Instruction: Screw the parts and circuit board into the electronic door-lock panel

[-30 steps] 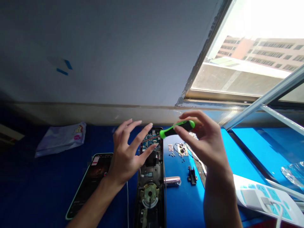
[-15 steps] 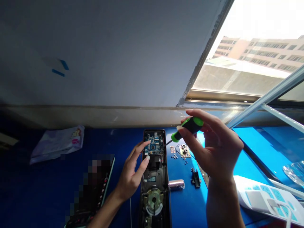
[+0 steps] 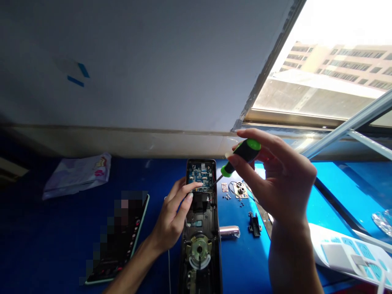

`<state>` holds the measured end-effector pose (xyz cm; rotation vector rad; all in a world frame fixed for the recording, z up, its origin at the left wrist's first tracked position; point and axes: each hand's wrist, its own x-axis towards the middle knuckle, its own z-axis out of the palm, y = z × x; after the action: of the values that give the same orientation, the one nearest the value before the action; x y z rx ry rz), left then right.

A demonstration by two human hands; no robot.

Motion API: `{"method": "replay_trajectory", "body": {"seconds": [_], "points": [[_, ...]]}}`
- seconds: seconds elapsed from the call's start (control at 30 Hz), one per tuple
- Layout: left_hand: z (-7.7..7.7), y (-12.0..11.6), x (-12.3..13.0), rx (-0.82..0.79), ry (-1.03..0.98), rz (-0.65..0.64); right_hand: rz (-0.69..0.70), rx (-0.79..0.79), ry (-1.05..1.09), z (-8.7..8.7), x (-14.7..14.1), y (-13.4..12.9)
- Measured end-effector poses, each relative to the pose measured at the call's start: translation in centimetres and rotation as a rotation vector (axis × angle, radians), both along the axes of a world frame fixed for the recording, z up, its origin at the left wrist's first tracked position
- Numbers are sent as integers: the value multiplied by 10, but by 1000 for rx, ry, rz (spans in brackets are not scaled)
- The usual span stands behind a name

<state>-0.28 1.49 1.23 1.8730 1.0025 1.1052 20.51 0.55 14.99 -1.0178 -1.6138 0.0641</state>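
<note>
A long black device housing point(image 3: 200, 216), its inside exposed, lies lengthwise in front of me. At its far end is a blue-green circuit board point(image 3: 200, 173); a round metal mechanism point(image 3: 199, 247) sits nearer to me. My right hand point(image 3: 278, 179) grips a green and black screwdriver point(image 3: 245, 157) by its handle. The screwdriver's shaft slants down left, with its tip at the board's right edge. Fingers apart, my left hand point(image 3: 174, 212) rests at the housing's left side, the index finger over the lower part of the board and the thumb just below it.
Right of the housing lie small screws point(image 3: 227, 197), a small board with a round part point(image 3: 240, 190), a black plastic bracket point(image 3: 255, 224) and a pinkish metal cylinder point(image 3: 229, 232). A power strip point(image 3: 343, 253) is further right. A tablet-like screen point(image 3: 122, 241) and a plastic packet point(image 3: 78, 173) are left.
My left index finger has shifted right across the circuit board. The screwdriver is still in my right hand, its tip by the board's right edge. The camera view has tilted slightly.
</note>
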Motion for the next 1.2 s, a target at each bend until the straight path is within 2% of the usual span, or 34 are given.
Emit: {"method": "replay_trajectory", "body": {"seconds": [0.37, 0.7, 0.97, 1.2], "points": [[-1, 0, 2, 10, -41, -7, 1, 37, -56, 3, -1, -2], [-2, -1, 3, 0, -46, 13, -160, 62, -91, 3, -14, -6], [-2, 0, 4, 1, -49, 6, -132, 56, -165, 6, -6, -8], [0, 0, 5, 21, -53, 17, -383, 151, -236, 4, -17, -9]]}}
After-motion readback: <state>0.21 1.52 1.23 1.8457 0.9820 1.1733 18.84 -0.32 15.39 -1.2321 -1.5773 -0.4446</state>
